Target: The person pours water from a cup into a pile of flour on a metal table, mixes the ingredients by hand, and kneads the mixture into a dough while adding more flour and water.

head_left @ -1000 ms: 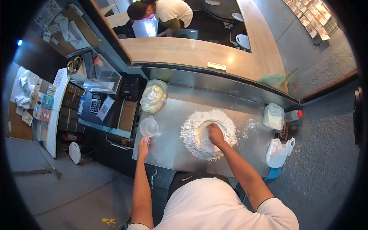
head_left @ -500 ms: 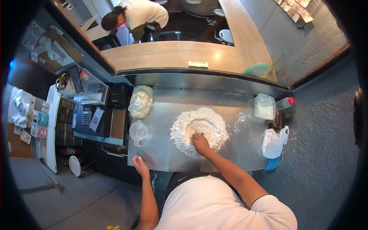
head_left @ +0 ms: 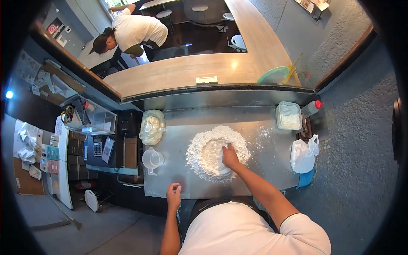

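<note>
A ring of white flour [head_left: 196,158] lies on the metal worktop [head_left: 272,165], with a wet, pale mixture [head_left: 214,153] in its hollow. My right hand [head_left: 230,157] reaches to the right side of the hollow, its fingers somewhat apart and their tips in the mixture; nothing is held in it. Above the worktop's front edge, on the left, my left hand [head_left: 173,196] hovers with loosely bent fingers and no object in them. The nearest thing to it is a clear measuring jug [head_left: 153,158] on the worktop.
Behind the jug sits a bag of pale contents [head_left: 152,127]. At the back right are a tub of white powder [head_left: 289,116] and a red-capped bottle [head_left: 312,108]; a white plastic bag [head_left: 302,153] lies at the right edge. A person [head_left: 136,32] bends beyond the wooden counter [head_left: 178,74].
My right hand has moved from the left part of the hollow to its right side. My left hand has shifted slightly right. The view has moved, and the person beyond the counter has changed posture.
</note>
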Demonstrator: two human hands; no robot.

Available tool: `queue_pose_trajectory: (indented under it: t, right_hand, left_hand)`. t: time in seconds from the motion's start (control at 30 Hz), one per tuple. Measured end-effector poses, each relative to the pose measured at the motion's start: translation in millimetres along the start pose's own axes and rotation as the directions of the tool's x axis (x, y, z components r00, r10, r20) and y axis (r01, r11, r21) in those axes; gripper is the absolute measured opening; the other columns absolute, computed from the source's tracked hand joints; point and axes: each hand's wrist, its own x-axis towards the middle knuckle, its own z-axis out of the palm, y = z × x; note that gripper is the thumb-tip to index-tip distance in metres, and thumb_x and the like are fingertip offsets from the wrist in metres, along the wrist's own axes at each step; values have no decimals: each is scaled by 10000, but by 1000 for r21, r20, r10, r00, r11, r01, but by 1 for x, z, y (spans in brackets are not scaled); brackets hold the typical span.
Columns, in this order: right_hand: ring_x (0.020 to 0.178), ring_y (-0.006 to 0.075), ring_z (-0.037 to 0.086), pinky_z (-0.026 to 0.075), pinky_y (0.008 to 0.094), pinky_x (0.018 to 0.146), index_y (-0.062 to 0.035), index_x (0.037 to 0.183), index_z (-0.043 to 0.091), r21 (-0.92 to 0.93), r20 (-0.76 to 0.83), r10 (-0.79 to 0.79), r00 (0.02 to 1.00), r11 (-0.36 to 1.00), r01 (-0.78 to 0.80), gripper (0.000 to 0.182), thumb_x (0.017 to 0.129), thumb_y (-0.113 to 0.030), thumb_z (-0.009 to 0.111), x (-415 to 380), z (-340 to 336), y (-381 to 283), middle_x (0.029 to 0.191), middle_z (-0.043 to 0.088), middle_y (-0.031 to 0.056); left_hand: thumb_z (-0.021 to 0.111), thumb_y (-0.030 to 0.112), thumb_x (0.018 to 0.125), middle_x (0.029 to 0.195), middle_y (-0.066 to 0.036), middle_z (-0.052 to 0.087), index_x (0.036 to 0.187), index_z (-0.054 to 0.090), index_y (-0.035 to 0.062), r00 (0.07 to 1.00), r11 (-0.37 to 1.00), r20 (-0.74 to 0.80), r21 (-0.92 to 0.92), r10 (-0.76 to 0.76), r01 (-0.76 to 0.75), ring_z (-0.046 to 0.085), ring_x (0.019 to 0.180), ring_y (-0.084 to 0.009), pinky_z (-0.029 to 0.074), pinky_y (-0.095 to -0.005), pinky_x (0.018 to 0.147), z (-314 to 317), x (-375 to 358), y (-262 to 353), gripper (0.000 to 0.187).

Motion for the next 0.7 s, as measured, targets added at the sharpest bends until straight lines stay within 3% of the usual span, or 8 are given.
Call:
queue_pose_trajectory:
  t: [0.17, 0.3, 0.37, 0.43, 0.5, 0.57, 0.63, 0.7]
  right_hand:
    - [1232, 457, 504, 479, 473, 1017, 42, 1251, 559, 73, 11, 57, 998, 996, -58, 494, 761, -13, 591, 14, -27, -18, 1369, 475, 289]
    - [1297, 461, 469, 422, 471, 1090, 29, 1315, 529, 136, 147, -79, 986, 989, 59, 587, 755, -86, 663, 30, -3, -19, 1409, 462, 283]
    - [1275, 437, 495, 449, 462, 1063, 36, 1294, 547, 102, -94, -71, 993, 992, 81, 519, 782, -45, 571, 32, 5, -28, 1385, 470, 267]
    - [1245, 425, 521, 454, 454, 1056, 25, 1292, 551, 31, -48, -134, 990, 990, 136, 520, 786, -79, 612, 36, 7, -31, 1372, 488, 262]
    - [1216, 442, 535, 467, 464, 1039, 21, 1231, 591, 150, 280, -189, 941, 977, 152, 471, 787, -124, 656, 51, 2, -39, 1361, 507, 258]
    - [1208, 441, 538, 483, 497, 1008, 17, 1124, 628, 151, 158, -214, 964, 970, 190, 382, 786, -152, 682, 42, 8, -48, 1289, 555, 242]
    - [1190, 423, 551, 496, 515, 972, 14, 994, 651, 52, -15, -392, 920, 918, 393, 261, 776, -127, 677, 31, 21, -52, 1221, 583, 217]
    - [1177, 400, 561, 495, 497, 977, 0, 984, 646, 4, 74, -434, 898, 900, 435, 252, 758, -106, 673, 19, 11, -59, 1156, 600, 187]
  left_hand:
    - [677, 103, 906, 1025, -109, 621, 1051, 662, 43, 993, 997, 98, -32, -65, 69, 640, 971, -249, 517, -362, 820, 15, -3, 14, 157]
    - [689, 112, 897, 1124, -120, 604, 1083, 658, 61, 971, 983, 240, 178, 3, -47, 630, 1005, -264, 533, -361, 756, 18, -2, 18, 195]
    - [703, 124, 891, 1131, -120, 603, 1082, 659, 67, 971, 995, 240, 97, -24, 1, 622, 1014, -263, 536, -363, 744, 18, -1, 23, 204]
    - [709, 128, 887, 1138, -122, 603, 1084, 658, 69, 968, 992, 249, 122, -21, -10, 622, 1010, -266, 537, -364, 740, 16, 1, 26, 211]
    - [715, 133, 884, 1145, -124, 604, 1086, 658, 71, 967, 989, 255, 144, -19, -19, 621, 1005, -269, 538, -365, 736, 14, 2, 29, 219]
    - [701, 108, 890, 1114, -117, 616, 1084, 656, 56, 970, 986, 243, 161, 13, -53, 633, 1006, -242, 535, -345, 763, 15, 4, 33, 206]
    - [709, 119, 884, 1130, -126, 614, 1085, 657, 63, 969, 990, 248, 132, 9, -43, 628, 1012, -263, 535, -360, 768, 19, 7, 33, 215]
    - [716, 131, 878, 1146, -135, 612, 1086, 658, 71, 965, 994, 262, 104, 6, -34, 623, 1018, -283, 535, -375, 772, 22, 10, 33, 224]
